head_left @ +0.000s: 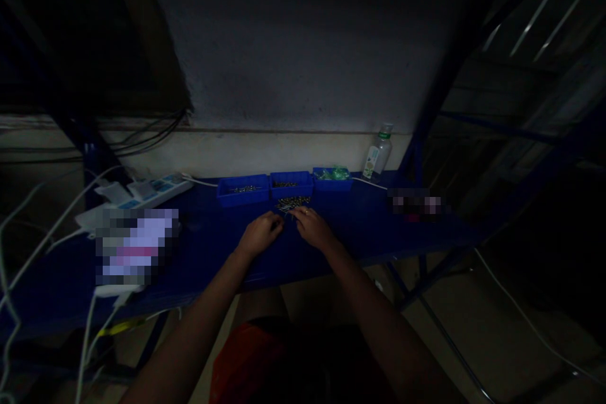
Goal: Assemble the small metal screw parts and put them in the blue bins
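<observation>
The work looks unfinished, its done share unclear — a loose pile of small metal parts (294, 201) lies toward the back edge of the table (203, 243), before the middle tray (291, 192). The left hand (260, 233) and right hand (310, 226) curl beside it; whether either clamps anything, I cannot tell.

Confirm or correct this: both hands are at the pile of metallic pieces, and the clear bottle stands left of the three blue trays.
Wrong side: the head view shows the clear, green-banded bottle right of the three blue rectangular trays. The left hand and right hand are at the small pile of thin, metallic-looking pieces.
</observation>
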`<state>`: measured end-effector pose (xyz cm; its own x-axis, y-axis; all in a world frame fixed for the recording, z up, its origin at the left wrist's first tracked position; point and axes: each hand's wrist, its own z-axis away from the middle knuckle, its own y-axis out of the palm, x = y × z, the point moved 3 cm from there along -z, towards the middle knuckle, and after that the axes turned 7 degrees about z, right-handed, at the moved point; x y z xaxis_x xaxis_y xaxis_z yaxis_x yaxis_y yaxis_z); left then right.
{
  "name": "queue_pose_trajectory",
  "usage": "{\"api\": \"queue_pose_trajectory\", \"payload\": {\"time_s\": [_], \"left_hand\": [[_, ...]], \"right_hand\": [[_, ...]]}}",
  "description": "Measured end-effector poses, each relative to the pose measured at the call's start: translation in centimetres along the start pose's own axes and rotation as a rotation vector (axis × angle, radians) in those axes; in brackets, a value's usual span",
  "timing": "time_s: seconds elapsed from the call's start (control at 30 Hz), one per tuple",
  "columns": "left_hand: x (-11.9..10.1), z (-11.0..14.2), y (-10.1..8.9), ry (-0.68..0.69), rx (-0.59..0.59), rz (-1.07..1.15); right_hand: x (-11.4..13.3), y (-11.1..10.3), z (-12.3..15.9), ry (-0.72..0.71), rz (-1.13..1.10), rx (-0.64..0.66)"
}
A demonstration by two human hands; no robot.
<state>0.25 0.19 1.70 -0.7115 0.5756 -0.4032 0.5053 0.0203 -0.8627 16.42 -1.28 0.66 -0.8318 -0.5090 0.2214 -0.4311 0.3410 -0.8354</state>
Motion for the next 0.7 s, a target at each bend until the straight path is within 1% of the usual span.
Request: {"api": "queue_pose_trajectory", "payload": {"time_s": [0.1, 0.3, 0.53, 0.7], "left_hand": [[-0.07, 0.05, -0.12, -0.004, -0.008, 0.012], [-0.21, 0.1, -0.23, 0.007, -0.002, 0.041], [-0.11, 0.04, -0.06, 0.034, 0.024, 0.063], [-0.21, 0.03, -0.01, 0.051, 0.046, 0.074]], "right_hand": [[-0.02, 0.13, 0.0, -0.037, -0.006, 0.03], [-0.2, 0.27, 0.04, -0.008, -0.028, 0.008], [0.29, 0.09, 0.23, -0.043, -0.098, 0.035], [0.29, 0.04, 0.24, -0.055, -0.131, 0.029]]}}
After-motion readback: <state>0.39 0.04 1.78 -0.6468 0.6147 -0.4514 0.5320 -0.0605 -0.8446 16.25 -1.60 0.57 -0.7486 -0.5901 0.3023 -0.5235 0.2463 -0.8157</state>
